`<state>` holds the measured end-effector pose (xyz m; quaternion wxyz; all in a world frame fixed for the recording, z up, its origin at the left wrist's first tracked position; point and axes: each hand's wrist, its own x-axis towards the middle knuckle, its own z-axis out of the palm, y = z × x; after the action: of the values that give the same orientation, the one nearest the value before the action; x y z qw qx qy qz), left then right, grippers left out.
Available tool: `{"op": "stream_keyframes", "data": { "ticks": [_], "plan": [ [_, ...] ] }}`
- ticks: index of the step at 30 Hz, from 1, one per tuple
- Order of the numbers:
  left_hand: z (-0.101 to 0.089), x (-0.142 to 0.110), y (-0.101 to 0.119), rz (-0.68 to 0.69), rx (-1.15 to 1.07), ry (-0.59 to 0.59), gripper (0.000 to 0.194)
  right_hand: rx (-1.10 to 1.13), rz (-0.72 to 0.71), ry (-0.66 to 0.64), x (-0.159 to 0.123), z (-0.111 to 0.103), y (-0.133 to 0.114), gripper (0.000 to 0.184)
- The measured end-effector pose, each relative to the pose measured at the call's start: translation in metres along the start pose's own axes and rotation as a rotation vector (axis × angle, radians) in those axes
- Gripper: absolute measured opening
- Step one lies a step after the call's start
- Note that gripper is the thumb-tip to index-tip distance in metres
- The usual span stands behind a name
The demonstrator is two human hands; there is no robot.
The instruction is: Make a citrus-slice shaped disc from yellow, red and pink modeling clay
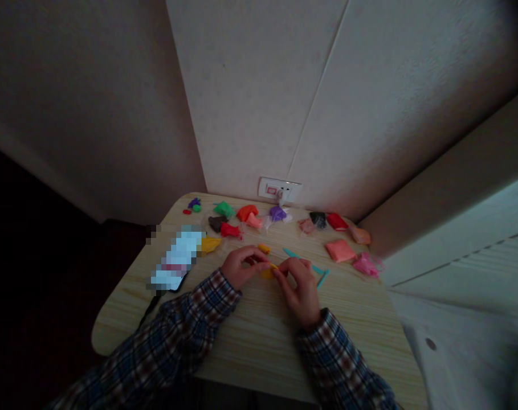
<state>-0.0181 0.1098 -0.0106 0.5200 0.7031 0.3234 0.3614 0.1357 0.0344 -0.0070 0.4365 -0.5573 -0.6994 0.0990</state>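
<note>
Over the middle of the wooden table (259,341), my left hand (243,266) and my right hand (300,286) meet at a flat piece of yellow modelling clay (268,274). Both hands are closed, pinching the clay between thumb and fingers from either side. Just beyond them lies a small orange-yellow lump of clay (264,249). Turquoise plastic modelling tools (321,271) rest beside my right hand, partly hidden behind it. To the left of my left hand is a yellow clay packet (209,245).
A phone (177,259) with a blurred screen and a cable lies at left. Several clay packets line the back, including green (223,209), purple (278,213) and pink (365,265). Small coloured pieces (196,208) sit back left. A wall socket (279,189) is behind the table.
</note>
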Motion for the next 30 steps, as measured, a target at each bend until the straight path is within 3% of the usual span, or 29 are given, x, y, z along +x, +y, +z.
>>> {"op": "stream_keyframes", "data": {
  "ticks": [7,13,30],
  "plan": [
    [-0.0005,0.0004,0.0013,-0.059,-0.054,-0.035,0.029,0.011,-0.043,-0.108,0.0004,0.0012,-0.0029,0.026],
    [0.0035,-0.0005,0.0019,-0.116,-0.122,-0.098,0.038,0.012,-0.040,-0.046,-0.0001,-0.0004,-0.0025,0.029],
    [0.0020,-0.0049,0.0038,-0.172,-0.176,-0.243,0.032,0.023,-0.019,-0.005,-0.0003,-0.0021,-0.0042,0.024]
  ]
}}
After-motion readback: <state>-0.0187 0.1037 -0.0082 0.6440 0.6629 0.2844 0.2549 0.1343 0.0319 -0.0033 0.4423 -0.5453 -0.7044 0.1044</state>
